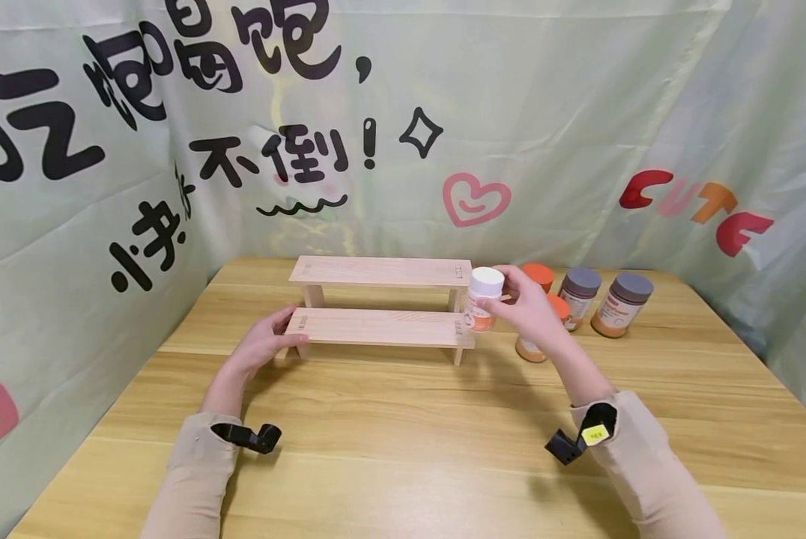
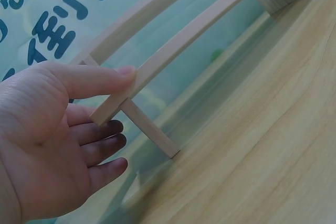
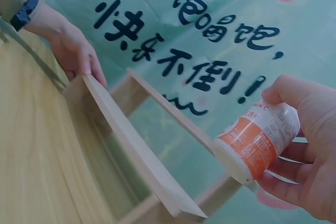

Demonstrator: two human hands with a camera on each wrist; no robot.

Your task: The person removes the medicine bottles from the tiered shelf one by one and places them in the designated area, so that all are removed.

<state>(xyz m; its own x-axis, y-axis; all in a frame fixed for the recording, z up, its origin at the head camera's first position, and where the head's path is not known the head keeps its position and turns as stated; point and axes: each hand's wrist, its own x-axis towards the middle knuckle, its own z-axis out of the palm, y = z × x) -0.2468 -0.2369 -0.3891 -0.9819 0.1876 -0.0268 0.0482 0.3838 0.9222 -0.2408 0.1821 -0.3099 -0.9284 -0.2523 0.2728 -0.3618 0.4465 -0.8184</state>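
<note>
A two-step wooden shelf (image 1: 376,329) stands on the table. My left hand (image 1: 260,346) grips the left end of its lower step; in the left wrist view the thumb (image 2: 100,82) lies on the board and the fingers curl at its underside. My right hand (image 1: 529,305) holds a small white pill bottle (image 1: 486,288) with a white cap and an orange-and-white label, beside the shelf's right end. Seen from the right wrist, the bottle (image 3: 260,137) tilts between thumb and fingers, its base above the shelf boards. Whether it touches the step I cannot tell.
Right of the shelf stand two bottles with orange lids (image 1: 536,274), partly hidden by my right hand, and two jars with grey lids (image 1: 622,303). A printed cloth (image 1: 544,135) hangs behind and beside the wooden table (image 1: 376,449).
</note>
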